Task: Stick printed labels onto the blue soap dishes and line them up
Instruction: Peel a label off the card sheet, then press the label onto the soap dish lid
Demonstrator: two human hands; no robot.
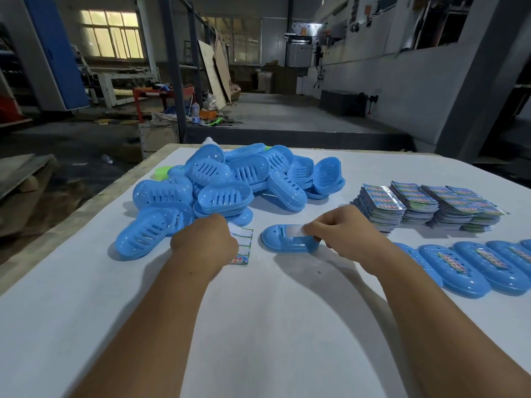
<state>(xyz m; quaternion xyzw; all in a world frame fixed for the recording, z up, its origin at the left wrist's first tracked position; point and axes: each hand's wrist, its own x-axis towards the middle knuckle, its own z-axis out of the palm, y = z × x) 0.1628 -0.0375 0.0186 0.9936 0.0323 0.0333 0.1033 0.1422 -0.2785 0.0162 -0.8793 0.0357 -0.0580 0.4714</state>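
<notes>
Looking down at the white table [258,326], a fair bit is hard to read. The left hand [205,239] is seen from the back, so its fingers are tucked out of sight; it sits on the left edge of a label sheet [242,246], which is mostly peeled white backing with one printed label left at the near end, and I honestly can't tell if it's gripping the sheet or just pressing on it. The right hand [343,232] has its fingers curled and pinching a pale, blurry label [293,231] right over the single soap dish [288,238] lying in the middle of the table. The label's print can't be made out, and the hand covers the dish's right end.

Behind the hands is a pile of blue soap dishes [227,182], jumbled and overlapping, so a count isn't possible. A green thing [161,171] and a white cap [209,141] poke out from behind it, mostly hidden. Off to the right are stacks of printed labels [425,206], and nearer, a row of labelled dishes [474,265] lined up side by side, overlapping each other and cut off by the right frame edge.

The table's left edge runs diagonally past the pile, with a drop to the dim workshop floor. The whole near part of the table, between and around the forearms, is bare white surface with lots of space.
</notes>
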